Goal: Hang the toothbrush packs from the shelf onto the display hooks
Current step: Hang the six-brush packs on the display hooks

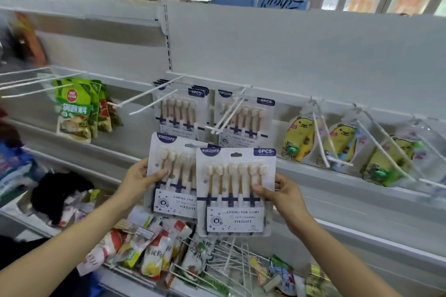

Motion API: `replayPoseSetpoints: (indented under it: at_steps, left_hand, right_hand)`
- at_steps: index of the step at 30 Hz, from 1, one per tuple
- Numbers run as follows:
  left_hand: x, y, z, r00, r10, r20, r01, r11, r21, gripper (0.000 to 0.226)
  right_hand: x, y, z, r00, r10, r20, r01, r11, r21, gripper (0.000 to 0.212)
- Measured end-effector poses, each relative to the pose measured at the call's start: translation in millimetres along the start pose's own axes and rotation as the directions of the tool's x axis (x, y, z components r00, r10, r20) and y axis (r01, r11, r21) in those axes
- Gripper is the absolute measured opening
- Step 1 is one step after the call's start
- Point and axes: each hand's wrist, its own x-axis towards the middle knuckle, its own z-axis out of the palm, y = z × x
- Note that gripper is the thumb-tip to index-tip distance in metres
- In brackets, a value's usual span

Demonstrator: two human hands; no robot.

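two toothbrush packs up in front of the white display wall, one per hand. left hand (138, 179) pinching the left pack (172, 176) by its left edge, thumb across the front over the brush handles, other fingers tucked behind. right hand (281, 194) pinching the right pack (235, 191) at its right edge, thumb on the front near the handles, fingers wrapped round the back. right pack overlapping the left one, covering its right side. both upright-ish, left one tilted a touch. "yikojife", "6pcs" and "caring for gums" readable on the front pack.

behind them, more of the same already hanging: a stack of packs (179, 109) on the left white hook (154, 95) and another hung pack (246, 119) just right of it, with a cluster of white hook prongs (228, 117) poking out in front. held packs sitting lower than those hooks, not touching them.

off to the right, yellow bear-shaped kids' packs (298, 138) on their own hooks. far left, green snack bags (74, 109) hanging too, plus a few bare white hooks (29, 77) above them. down below, a lower shelf (135, 272) crammed with mixed snack packets (154, 248) and a wire rack (231, 255). left edge badly blurred, not really possible to tell what's there.
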Motion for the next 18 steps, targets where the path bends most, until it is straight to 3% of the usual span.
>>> replayPoseSetpoints:
  at_steps: [6,12,16,18]
  left_hand:
    - [21,7,-73,0.998,0.040,0.046,-0.039,0.999,-0.027,0.022]
    - [33,10,-123,0.989,0.117,0.088,-0.109,0.989,-0.098,0.034]
    - [33,15,-140,0.982,0.150,0.112,-0.135,0.982,-0.129,0.074]
    - [36,14,-143,0.984,0.150,0.096,-0.137,0.982,-0.127,0.060]
  right_hand:
    - [-10,-11,45,0.998,-0.054,-0.036,0.056,0.997,0.053,0.025]
    - [-13,-24,77,0.997,-0.070,-0.026,0.072,0.996,0.059,0.027]
    - [-15,-28,87,0.996,-0.077,-0.049,0.080,0.995,0.053,0.028]
    - [-18,-29,89,0.995,-0.077,-0.063,0.080,0.995,0.054,0.027]
